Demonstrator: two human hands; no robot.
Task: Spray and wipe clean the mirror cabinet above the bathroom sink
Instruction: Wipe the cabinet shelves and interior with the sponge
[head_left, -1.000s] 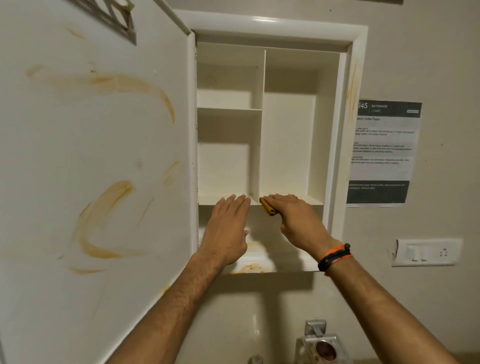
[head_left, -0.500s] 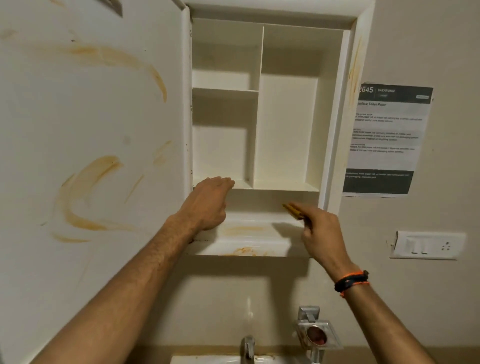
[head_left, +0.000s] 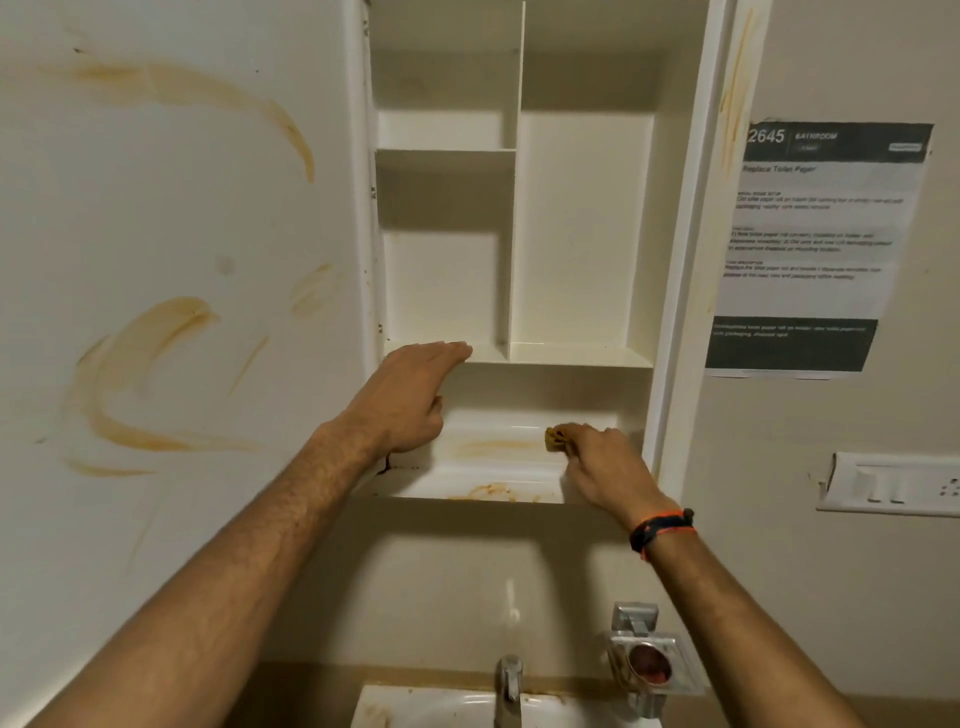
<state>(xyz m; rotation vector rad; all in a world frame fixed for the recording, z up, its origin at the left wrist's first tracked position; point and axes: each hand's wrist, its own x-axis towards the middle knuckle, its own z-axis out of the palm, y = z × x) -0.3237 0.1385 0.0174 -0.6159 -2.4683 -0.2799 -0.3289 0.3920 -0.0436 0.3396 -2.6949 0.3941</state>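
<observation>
The open cabinet door (head_left: 171, 312) fills the left of the view, its pale inner face smeared with curved orange-brown streaks. Right of it the mirror cabinet (head_left: 519, 234) stands open on the far wall above the sink (head_left: 431, 709), with white compartments split by an upright divider. The left hand (head_left: 410, 395) lies flat on the front edge of the middle shelf, fingers straight and held together, holding nothing. Below it the bottom shelf (head_left: 488, 473) carries orange stains. At that shelf's right end the right hand (head_left: 602, 462) presses a small yellow sponge (head_left: 554, 439) down on the surface, fingers curled over it. A dark and orange wristband (head_left: 662, 530) circles that wrist. A printed notice (head_left: 815, 249) hangs on the wall further right, with a switch plate (head_left: 893, 491) below it
</observation>
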